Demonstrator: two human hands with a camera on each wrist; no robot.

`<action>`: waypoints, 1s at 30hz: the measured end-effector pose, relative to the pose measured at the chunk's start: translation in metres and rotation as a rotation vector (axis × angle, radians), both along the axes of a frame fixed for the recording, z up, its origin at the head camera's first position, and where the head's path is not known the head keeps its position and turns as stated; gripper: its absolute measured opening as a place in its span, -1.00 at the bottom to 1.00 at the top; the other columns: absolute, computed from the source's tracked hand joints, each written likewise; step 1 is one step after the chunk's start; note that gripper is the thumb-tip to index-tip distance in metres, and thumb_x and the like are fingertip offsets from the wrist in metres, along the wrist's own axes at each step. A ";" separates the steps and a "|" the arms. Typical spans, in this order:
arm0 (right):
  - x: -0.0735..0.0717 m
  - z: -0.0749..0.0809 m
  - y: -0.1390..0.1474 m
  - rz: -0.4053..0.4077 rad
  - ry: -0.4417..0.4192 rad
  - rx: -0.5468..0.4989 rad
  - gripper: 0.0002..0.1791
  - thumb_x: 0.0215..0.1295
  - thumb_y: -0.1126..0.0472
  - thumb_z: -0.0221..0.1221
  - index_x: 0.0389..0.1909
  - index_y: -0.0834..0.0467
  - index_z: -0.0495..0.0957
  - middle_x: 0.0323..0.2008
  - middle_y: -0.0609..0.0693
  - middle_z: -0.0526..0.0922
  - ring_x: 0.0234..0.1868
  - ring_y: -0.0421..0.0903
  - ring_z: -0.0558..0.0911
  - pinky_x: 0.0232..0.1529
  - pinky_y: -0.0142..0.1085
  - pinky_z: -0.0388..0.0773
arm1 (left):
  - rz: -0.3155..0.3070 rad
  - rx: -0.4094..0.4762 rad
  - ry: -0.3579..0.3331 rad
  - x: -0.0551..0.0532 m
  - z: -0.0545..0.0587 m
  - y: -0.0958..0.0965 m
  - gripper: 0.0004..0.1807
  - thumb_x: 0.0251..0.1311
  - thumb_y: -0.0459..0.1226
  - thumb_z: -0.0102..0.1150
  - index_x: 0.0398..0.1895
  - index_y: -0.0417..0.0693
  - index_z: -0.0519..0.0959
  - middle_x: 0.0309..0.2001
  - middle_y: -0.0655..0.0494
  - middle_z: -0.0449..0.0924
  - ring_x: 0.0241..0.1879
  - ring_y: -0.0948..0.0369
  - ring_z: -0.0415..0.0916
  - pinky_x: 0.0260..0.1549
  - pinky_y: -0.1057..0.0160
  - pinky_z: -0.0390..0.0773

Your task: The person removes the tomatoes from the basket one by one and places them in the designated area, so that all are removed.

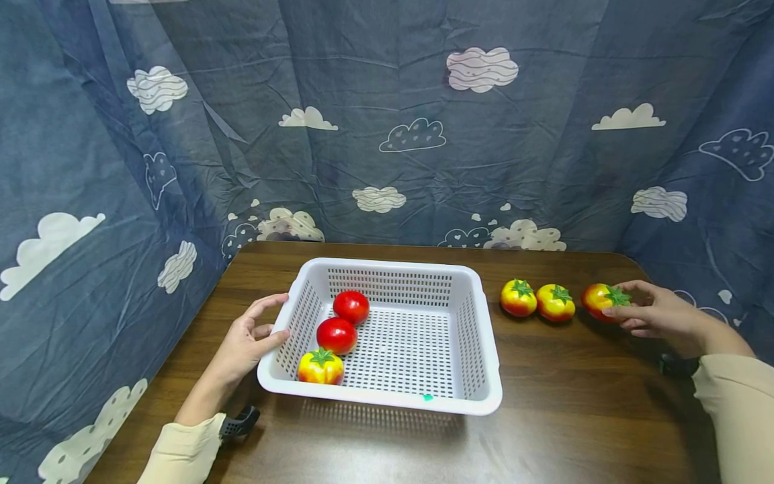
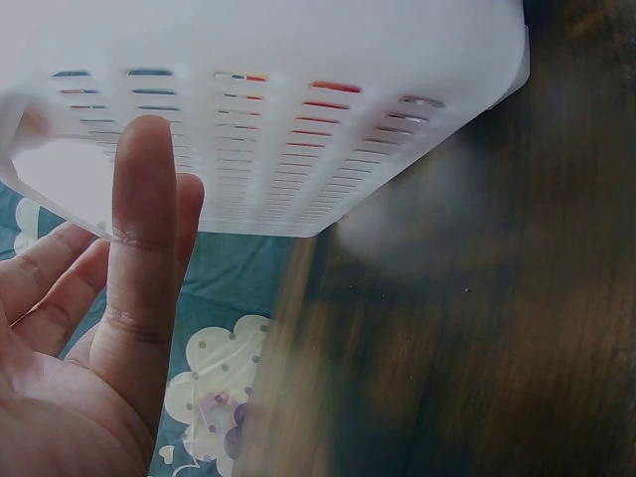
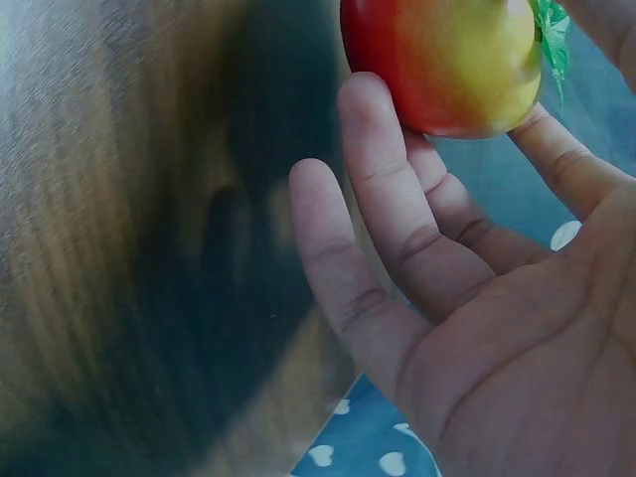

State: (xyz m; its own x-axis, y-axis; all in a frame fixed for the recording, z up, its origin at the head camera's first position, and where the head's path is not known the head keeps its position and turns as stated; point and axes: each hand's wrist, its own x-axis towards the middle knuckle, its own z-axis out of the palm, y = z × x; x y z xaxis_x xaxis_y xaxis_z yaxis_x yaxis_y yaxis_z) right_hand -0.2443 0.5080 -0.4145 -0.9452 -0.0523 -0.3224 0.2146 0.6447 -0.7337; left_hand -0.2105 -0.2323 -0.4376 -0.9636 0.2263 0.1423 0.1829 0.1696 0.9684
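Note:
My right hand (image 1: 671, 319) pinches a yellow-and-red toy tomato (image 1: 597, 301) with green leaves between thumb and fingertips, at the table's right. The same tomato (image 3: 447, 65) fills the top of the right wrist view. Two similar tomatoes, a nearer one (image 1: 555, 303) and a farther-left one (image 1: 518, 298), sit just left of it. My left hand (image 1: 244, 343) rests at the left rim of a white perforated basket (image 1: 490, 366), its thumb and index finger fairly straight. Inside the basket's left side lie two red tomatoes (image 1: 351, 307) and one yellow-and-red tomato (image 1: 320, 367).
A brown wooden table (image 1: 562, 417) carries everything. Blue cloth with cloud prints (image 1: 363, 87) hangs behind it and along both sides. A small green mark (image 1: 428, 397) shows on the basket's front rim.

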 end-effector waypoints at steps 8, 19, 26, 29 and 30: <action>0.002 -0.008 0.003 0.004 -0.013 0.005 -0.09 0.57 -0.09 0.23 0.57 0.37 -0.01 0.00 -0.05 0.61 -0.16 -0.17 0.74 -0.11 -0.26 0.79 | 0.001 -0.008 -0.007 0.000 0.001 0.000 -0.26 0.35 -0.51 0.31 0.57 -0.23 0.30 0.52 -0.17 0.19 -0.13 0.31 0.78 -0.30 0.03 0.85; 0.000 -0.014 0.001 0.014 -0.040 0.039 -0.07 0.55 -0.08 0.25 0.56 0.39 -0.01 -0.02 0.06 0.64 -0.20 -0.19 0.74 -0.17 -0.24 0.79 | 0.015 -0.025 -0.014 0.001 0.002 0.000 -0.26 0.36 -0.49 0.32 0.58 -0.20 0.31 0.55 -0.22 0.19 -0.12 0.33 0.77 -0.28 0.02 0.85; 0.000 -0.014 -0.001 0.030 -0.042 0.068 -0.03 0.55 -0.13 0.23 0.58 0.40 -0.03 0.23 0.43 0.50 -0.12 -0.14 0.73 -0.13 -0.23 0.79 | 0.016 -0.028 -0.017 0.001 0.002 0.000 -0.26 0.36 -0.47 0.33 0.58 -0.19 0.31 0.55 -0.23 0.18 -0.11 0.33 0.77 -0.27 0.01 0.85; -0.001 -0.014 -0.003 0.024 -0.053 0.073 0.00 0.54 -0.15 0.23 0.59 0.40 -0.05 0.29 0.52 0.43 -0.10 -0.13 0.73 -0.12 -0.23 0.78 | 0.016 -0.027 -0.017 0.001 0.002 0.000 -0.25 0.36 -0.47 0.33 0.58 -0.19 0.30 0.55 -0.22 0.19 -0.11 0.34 0.78 -0.27 0.02 0.85; -0.001 -0.013 -0.003 0.022 -0.055 0.076 0.00 0.54 -0.15 0.24 0.59 0.40 -0.05 0.29 0.53 0.43 -0.10 -0.13 0.73 -0.13 -0.22 0.78 | 0.017 -0.027 -0.015 0.001 0.002 0.000 -0.25 0.36 -0.47 0.33 0.58 -0.19 0.30 0.55 -0.23 0.19 -0.11 0.34 0.78 -0.27 0.02 0.85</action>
